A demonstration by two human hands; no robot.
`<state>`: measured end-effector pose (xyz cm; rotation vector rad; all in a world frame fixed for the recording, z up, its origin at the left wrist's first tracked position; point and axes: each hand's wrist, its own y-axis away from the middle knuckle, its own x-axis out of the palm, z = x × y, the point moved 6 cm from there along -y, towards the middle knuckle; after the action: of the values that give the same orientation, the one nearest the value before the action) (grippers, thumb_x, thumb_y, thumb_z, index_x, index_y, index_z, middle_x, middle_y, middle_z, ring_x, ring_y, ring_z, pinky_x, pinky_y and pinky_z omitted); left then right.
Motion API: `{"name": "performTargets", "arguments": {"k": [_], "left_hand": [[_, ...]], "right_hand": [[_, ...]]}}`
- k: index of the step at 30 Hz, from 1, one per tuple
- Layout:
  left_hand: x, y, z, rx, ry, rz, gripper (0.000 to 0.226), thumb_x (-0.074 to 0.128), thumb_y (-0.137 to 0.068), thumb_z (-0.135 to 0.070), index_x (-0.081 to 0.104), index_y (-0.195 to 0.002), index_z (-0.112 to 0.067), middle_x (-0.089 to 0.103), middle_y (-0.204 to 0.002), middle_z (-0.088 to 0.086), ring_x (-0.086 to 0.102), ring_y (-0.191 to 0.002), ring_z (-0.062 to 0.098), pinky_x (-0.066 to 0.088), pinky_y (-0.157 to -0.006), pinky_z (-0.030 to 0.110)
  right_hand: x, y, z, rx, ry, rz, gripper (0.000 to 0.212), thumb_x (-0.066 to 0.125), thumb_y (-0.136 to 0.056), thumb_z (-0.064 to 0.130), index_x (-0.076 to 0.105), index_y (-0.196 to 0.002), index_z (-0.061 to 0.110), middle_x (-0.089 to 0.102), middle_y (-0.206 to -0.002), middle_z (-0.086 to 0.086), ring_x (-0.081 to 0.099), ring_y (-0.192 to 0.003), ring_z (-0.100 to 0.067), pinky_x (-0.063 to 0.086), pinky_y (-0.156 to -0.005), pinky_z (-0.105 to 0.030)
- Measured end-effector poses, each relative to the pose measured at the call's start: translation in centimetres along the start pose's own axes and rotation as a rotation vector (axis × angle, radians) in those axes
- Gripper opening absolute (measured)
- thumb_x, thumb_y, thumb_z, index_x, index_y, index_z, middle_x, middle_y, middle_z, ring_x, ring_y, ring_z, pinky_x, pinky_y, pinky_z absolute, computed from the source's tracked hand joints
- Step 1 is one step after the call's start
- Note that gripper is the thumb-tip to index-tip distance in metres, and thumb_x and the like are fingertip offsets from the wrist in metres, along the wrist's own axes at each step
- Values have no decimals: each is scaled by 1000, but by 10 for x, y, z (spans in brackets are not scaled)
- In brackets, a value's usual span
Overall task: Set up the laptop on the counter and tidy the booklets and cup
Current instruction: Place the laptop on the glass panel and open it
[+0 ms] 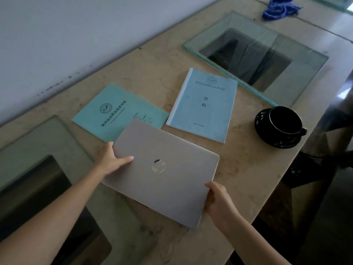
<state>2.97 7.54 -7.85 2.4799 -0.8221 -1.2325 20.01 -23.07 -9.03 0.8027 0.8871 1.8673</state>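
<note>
Your left hand grips the near-left edge of the closed silver laptop, thumb laid flat on the lid, while your right hand clamps its right corner, thumb on top and fingers hidden beneath. The laptop sits tilted across the beige counter; whether it rests on the stone or is lifted just clear cannot be told. Its far corner overlaps the teal booklet, which lies flat and skewed near the wall. Just to the right, apart from the laptop, the blue booklet lies flat, white spine to the left. Farther right, near the counter's edge, a black cup stands upright on a black saucer, handle pointing right. Behind the blue booklet a glass pane covers a dark opening in the counter; a second pane lies beside your left forearm. A crumpled blue cloth rests at the far end.
</note>
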Motion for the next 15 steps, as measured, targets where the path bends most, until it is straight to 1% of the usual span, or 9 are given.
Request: {"name": "performTargets", "arguments": {"k": [2, 3, 4, 6, 7, 9, 12, 13, 15], "left_hand": [[-6, 16, 10, -13, 35, -33, 83, 83, -67, -23, 35, -132, -5, 48, -132, 13, 47, -120, 28, 41, -97, 39], [-9, 26, 15, -23, 45, -54, 83, 83, -67, -24, 36, -132, -5, 49, -131, 13, 48, -118, 28, 41, -94, 38], [-12, 38, 21, -35, 46, -78, 82, 83, -67, -26, 37, -131, -6, 50, -130, 13, 49, -117, 28, 42, -92, 38], [-21, 64, 35, -82, 40, -148, 79, 82, -67, -32, 40, -130, -8, 52, -127, 11, 50, -116, 29, 44, -93, 42], [-25, 78, 44, -109, 46, -190, 78, 82, -67, -34, 42, -129, -8, 52, -126, 11, 50, -116, 30, 44, -94, 44], [-34, 107, 63, -144, 87, -259, 77, 81, -67, -33, 44, -129, -7, 52, -127, 14, 50, -117, 31, 44, -96, 47], [-49, 146, 96, -192, 215, -331, 72, 78, -72, -26, 43, -132, -8, 50, -130, 15, 49, -118, 32, 42, -97, 49], [-55, 158, 108, -207, 254, -361, 69, 77, -73, -24, 44, -132, -8, 50, -130, 15, 50, -117, 31, 42, -97, 49], [-65, 182, 133, -254, 317, -420, 67, 76, -74, -23, 45, -131, -9, 51, -130, 15, 51, -116, 31, 42, -99, 50]], "right_hand": [[2, 0, -1, -7, 53, -25, 41, 51, -89, 12, 41, -128, 4, 52, -90, -11, 51, -74, -22, 39, -61, -33], [3, 1, -1, -15, 87, -36, 39, 52, -89, 14, 41, -126, 8, 49, -85, -7, 47, -69, -19, 36, -57, -31], [4, 2, -1, -25, 121, -45, 37, 52, -88, 16, 42, -124, 13, 49, -85, -4, 47, -69, -18, 35, -57, -29], [11, 6, 1, -51, 163, -53, 34, 53, -87, 17, 43, -120, 21, 53, -97, -4, 52, -77, -18, 38, -58, -30], [16, 8, 3, -72, 171, -55, 34, 53, -87, 16, 43, -119, 22, 55, -101, -4, 54, -80, -18, 39, -58, -30], [31, 15, 9, -126, 195, -38, 32, 53, -88, 14, 45, -119, 18, 56, -102, -7, 55, -79, -19, 42, -57, -30], [63, 26, 12, -164, 249, 32, 25, 50, -89, 10, 50, -114, 11, 59, -96, -11, 57, -74, -20, 46, -57, -31], [74, 33, 11, -168, 277, 61, 19, 49, -90, 9, 52, -109, 10, 60, -91, -10, 58, -70, -19, 47, -54, -31], [98, 45, 2, -176, 351, 111, 8, 47, -90, 6, 56, -91, 7, 58, -74, -8, 57, -56, -15, 47, -44, -26]]}}
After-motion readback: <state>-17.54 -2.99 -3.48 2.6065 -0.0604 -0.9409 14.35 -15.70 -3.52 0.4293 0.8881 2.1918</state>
